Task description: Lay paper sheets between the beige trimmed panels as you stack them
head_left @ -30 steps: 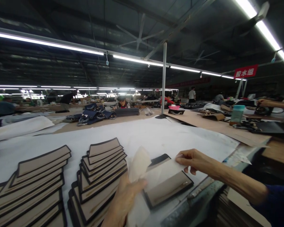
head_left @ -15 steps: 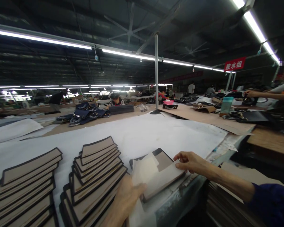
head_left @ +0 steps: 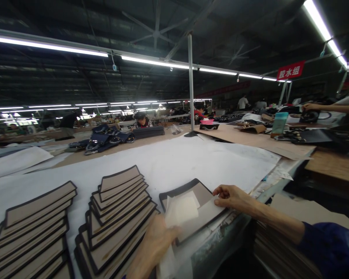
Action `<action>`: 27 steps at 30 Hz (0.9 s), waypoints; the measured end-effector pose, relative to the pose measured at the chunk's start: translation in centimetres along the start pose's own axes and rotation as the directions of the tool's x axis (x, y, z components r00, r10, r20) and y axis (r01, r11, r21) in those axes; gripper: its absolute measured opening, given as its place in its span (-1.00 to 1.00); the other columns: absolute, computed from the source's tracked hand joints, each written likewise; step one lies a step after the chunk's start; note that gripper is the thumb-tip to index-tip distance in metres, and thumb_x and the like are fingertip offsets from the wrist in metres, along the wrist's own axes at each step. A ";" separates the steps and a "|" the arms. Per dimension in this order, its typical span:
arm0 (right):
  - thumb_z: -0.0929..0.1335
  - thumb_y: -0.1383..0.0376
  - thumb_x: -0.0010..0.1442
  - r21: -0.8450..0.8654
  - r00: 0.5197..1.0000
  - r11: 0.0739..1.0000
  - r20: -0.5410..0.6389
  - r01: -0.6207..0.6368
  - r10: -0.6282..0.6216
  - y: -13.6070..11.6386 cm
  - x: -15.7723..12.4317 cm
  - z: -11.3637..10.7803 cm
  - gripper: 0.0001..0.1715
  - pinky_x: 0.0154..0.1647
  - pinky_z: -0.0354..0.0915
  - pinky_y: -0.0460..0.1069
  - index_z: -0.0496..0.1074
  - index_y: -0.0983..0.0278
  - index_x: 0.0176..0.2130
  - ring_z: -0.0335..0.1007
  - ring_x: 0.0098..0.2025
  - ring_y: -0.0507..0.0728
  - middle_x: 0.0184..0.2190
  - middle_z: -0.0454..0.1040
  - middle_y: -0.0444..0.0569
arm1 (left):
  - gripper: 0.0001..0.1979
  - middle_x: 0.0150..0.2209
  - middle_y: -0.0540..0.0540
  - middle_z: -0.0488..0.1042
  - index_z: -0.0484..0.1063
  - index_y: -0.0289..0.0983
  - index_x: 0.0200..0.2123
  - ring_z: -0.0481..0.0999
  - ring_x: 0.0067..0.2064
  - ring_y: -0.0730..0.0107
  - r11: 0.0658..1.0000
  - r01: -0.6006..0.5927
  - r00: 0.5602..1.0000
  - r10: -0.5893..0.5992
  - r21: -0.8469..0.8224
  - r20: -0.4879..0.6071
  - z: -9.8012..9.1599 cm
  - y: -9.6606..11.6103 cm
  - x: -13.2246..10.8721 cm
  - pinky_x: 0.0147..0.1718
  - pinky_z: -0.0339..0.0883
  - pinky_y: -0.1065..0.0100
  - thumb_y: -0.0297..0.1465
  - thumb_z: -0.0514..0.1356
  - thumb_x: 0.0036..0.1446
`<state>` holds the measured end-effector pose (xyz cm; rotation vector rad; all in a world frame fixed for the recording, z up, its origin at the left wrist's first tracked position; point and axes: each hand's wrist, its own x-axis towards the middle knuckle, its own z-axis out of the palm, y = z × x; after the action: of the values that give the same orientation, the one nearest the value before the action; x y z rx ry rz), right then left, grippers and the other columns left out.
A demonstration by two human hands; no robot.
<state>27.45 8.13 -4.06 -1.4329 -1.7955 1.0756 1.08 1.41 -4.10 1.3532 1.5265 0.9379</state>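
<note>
A black-edged tan panel (head_left: pixel 202 192) lies on the white table sheet (head_left: pixel 192 162) near the front edge. My left hand (head_left: pixel 158 242) pinches a pale translucent paper sheet (head_left: pixel 182 209) and holds it flat on the panel. My right hand (head_left: pixel 231 195) has its fingers curled on the panel's right edge, pinching a second tan piece (head_left: pixel 206 215) that lies on top. Two fanned stacks of the same black-edged panels lie to the left, one near (head_left: pixel 119 217) and one far left (head_left: pixel 31 232).
A metal post (head_left: pixel 191 83) stands at the table's far end. Brown cardboard (head_left: pixel 250 141) with a teal bottle (head_left: pixel 279 123) lies at the right, where another person's arm (head_left: pixel 322 106) reaches. Dark bags (head_left: pixel 104 139) sit behind. Cardboard stacks (head_left: pixel 282 248) lie below the table edge.
The paper sheet, raised and curled a second ago, has come down flat onto the panel. My right hand has stayed on the panel's right edge. The view has shifted slightly right.
</note>
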 end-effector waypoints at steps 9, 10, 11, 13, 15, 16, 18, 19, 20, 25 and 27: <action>0.40 0.23 -0.17 0.032 1.000 0.999 -0.002 -0.004 0.004 1.2 0.5 0.1 -0.65 -0.53 0.06 -0.09 0.37 0.32 -0.32 0.17 -0.55 0.00 -0.61 0.25 -0.23 | -0.88 -0.72 0.01 0.31 0.30 -0.28 -0.71 0.32 -0.61 0.42 0.951 -0.069 0.996 0.047 0.302 0.082 0.1 -0.2 0.5 -0.61 0.07 0.43 -0.43 0.11 -0.21; 0.40 0.24 -0.17 0.039 1.000 0.999 0.001 -0.008 0.008 1.2 0.5 0.1 -0.65 -0.53 0.06 -0.09 0.37 0.32 -0.31 0.17 -0.55 -0.01 -0.61 0.26 -0.23 | -0.87 -0.72 0.01 0.30 0.29 -0.28 -0.72 0.32 -0.61 0.42 0.947 -0.076 0.995 0.053 0.312 0.081 0.1 -0.2 0.4 -0.61 0.06 0.43 -0.43 0.11 -0.20; 0.40 0.25 -0.16 0.047 1.000 0.999 0.002 -0.012 0.012 1.1 0.4 0.1 -0.66 -0.53 0.06 -0.09 0.37 0.33 -0.31 0.17 -0.55 -0.01 -0.60 0.26 -0.23 | -0.86 -0.72 0.01 0.30 0.28 -0.27 -0.72 0.32 -0.61 0.41 0.945 -0.081 0.995 0.057 0.317 0.083 0.1 -0.3 0.4 -0.61 0.06 0.42 -0.42 0.10 -0.19; 0.39 0.28 -0.16 0.059 1.000 0.998 0.004 -0.024 0.024 0.9 0.2 0.0 -0.68 -0.53 0.07 -0.10 0.38 0.33 -0.31 0.17 -0.55 -0.02 -0.60 0.28 -0.22 | -0.85 -0.72 0.00 0.32 0.29 -0.27 -0.71 0.33 -0.61 0.38 0.944 -0.087 0.994 0.059 0.319 0.097 0.1 -0.6 0.5 -0.60 0.06 0.41 -0.40 0.10 -0.17; 0.39 0.31 -0.15 0.064 0.999 0.997 -0.003 -0.033 0.033 0.7 0.1 0.1 -0.70 -0.53 0.07 -0.11 0.38 0.33 -0.32 0.17 -0.55 -0.03 -0.60 0.27 -0.23 | -0.85 -0.71 -0.01 0.34 0.29 -0.27 -0.69 0.35 -0.60 0.36 0.944 -0.097 0.992 0.066 0.317 0.109 0.1 -1.0 0.8 -0.58 0.08 0.40 -0.38 0.09 -0.16; 0.38 0.33 -0.15 0.064 0.999 0.997 -0.008 -0.035 0.036 0.7 0.1 0.1 -0.72 -0.53 0.07 -0.11 0.38 0.33 -0.32 0.17 -0.55 -0.03 -0.60 0.27 -0.24 | -0.85 -0.70 -0.02 0.35 0.29 -0.27 -0.68 0.36 -0.59 0.34 0.943 -0.100 0.991 0.068 0.318 0.113 0.0 -1.2 0.9 -0.57 0.09 0.39 -0.37 0.10 -0.15; 0.38 0.36 -0.14 0.056 0.999 0.998 -0.019 -0.036 0.037 0.9 0.1 0.2 -0.73 -0.53 0.07 -0.12 0.38 0.34 -0.32 0.15 -0.56 -0.04 -0.60 0.26 -0.24 | -0.84 -0.69 -0.03 0.36 0.30 -0.27 -0.66 0.38 -0.58 0.31 0.940 -0.098 0.991 0.060 0.328 0.123 0.0 -1.5 1.1 -0.56 0.10 0.37 -0.34 0.10 -0.14; 0.38 0.37 -0.14 0.049 0.999 0.998 -0.025 -0.034 0.035 1.0 0.2 0.2 -0.73 -0.54 0.07 -0.12 0.38 0.34 -0.32 0.15 -0.56 -0.05 -0.61 0.25 -0.25 | -0.84 -0.68 -0.04 0.38 0.31 -0.27 -0.65 0.39 -0.57 0.30 0.937 -0.097 0.989 0.054 0.336 0.135 -0.1 -1.5 1.1 -0.55 0.11 0.36 -0.33 0.10 -0.13; 0.38 0.37 -0.14 0.040 0.999 0.999 -0.030 -0.031 0.033 1.2 0.2 0.2 -0.73 -0.55 0.06 -0.13 0.38 0.35 -0.32 0.14 -0.56 -0.05 -0.61 0.25 -0.25 | -0.83 -0.66 -0.05 0.40 0.32 -0.27 -0.64 0.40 -0.55 0.28 0.933 -0.097 0.987 0.046 0.347 0.152 -0.2 -1.5 1.1 -0.54 0.12 0.36 -0.32 0.09 -0.12; 0.39 0.40 -0.14 -0.029 0.998 0.999 -0.061 -0.026 0.024 1.6 0.3 0.3 -0.73 -0.57 0.06 -0.13 0.41 0.34 -0.32 0.16 -0.55 -0.05 -0.60 0.26 -0.24 | -0.81 -0.62 -0.07 0.42 0.33 -0.28 -0.62 0.43 -0.51 0.23 0.918 -0.094 0.985 0.030 0.385 0.169 -0.4 -1.1 1.0 -0.50 0.13 0.32 -0.32 0.07 -0.09; 0.38 0.42 -0.14 -0.055 0.997 0.998 -0.070 -0.030 0.026 1.4 0.1 0.4 -0.74 -0.58 0.07 -0.14 0.41 0.33 -0.32 0.16 -0.55 -0.05 -0.59 0.27 -0.24 | -0.82 -0.63 -0.07 0.41 0.33 -0.28 -0.61 0.43 -0.51 0.23 0.919 -0.087 0.986 0.025 0.383 0.165 -0.4 -1.0 1.0 -0.50 0.13 0.32 -0.32 0.07 -0.08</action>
<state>27.79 8.24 -5.46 -1.5144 -1.7745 0.9839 0.38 2.26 -5.00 1.7168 1.6130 0.5583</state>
